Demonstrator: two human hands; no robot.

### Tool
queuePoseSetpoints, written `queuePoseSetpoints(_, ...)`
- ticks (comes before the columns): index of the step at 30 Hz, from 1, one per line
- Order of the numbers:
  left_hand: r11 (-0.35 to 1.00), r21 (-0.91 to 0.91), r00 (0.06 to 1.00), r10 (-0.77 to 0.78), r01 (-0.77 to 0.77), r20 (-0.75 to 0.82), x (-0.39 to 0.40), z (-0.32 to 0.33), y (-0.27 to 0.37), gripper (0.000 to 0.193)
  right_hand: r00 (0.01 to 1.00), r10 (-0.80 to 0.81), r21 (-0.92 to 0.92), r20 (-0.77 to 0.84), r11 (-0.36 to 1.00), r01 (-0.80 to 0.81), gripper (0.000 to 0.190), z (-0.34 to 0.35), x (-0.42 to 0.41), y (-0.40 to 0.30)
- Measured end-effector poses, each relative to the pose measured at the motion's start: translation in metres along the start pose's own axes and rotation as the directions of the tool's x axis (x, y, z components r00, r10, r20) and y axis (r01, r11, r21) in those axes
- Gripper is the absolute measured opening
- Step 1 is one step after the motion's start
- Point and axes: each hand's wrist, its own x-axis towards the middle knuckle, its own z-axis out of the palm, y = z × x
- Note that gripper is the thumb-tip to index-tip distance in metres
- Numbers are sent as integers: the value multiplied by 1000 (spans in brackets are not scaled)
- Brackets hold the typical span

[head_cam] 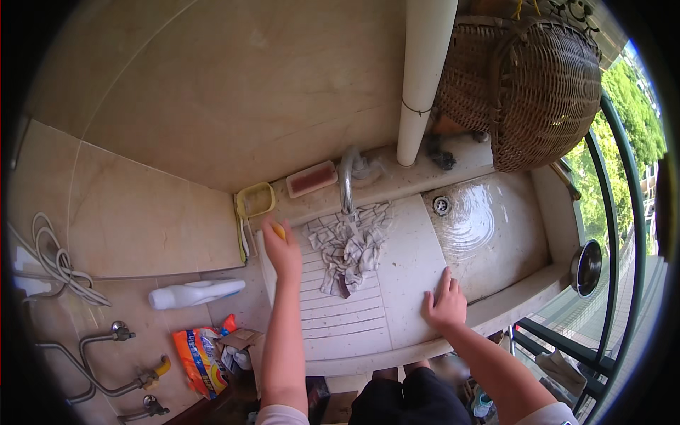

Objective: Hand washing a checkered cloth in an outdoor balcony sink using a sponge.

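My left hand (282,249) is closed around a yellow bar, likely soap, near the washboard's upper left corner, just below a yellow plastic soap dish (255,200). My right hand (447,304) rests with fingers apart on the smooth slab right of the ribbed washboard (345,324), holding nothing. Between the hands lies a crumpled, wet checked cloth (350,249), light with dark lines. Above the cloth is a chrome faucet (347,183), with water running from it onto the fabric.
A basin (494,234) with shallow water and a drain is at right. Behind the washboard stand a pink tray (312,179) and a white pipe (425,79). A wicker basket (547,95) hangs upper right. At left are a white bottle (196,294) and an orange packet (199,364); a metal bowl (586,269) sits far right.
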Motion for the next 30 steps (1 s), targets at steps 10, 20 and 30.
queuePoseSetpoints(10,815,407,911,363,-412,195,121,-38,-15,39,999,-47,-4,4,999,47,94,10,5,-7)
queuePoseSetpoints(20,973,229,797,-137,-2,588,-126,17,-1,23,997,-71,-10,8,997,71,92,12,3,-1)
queuePoseSetpoints(30,940,-114,774,-190,320,604,-171,6,-18,11,715,-693,211,-87,689,693,60,43,41,-127)
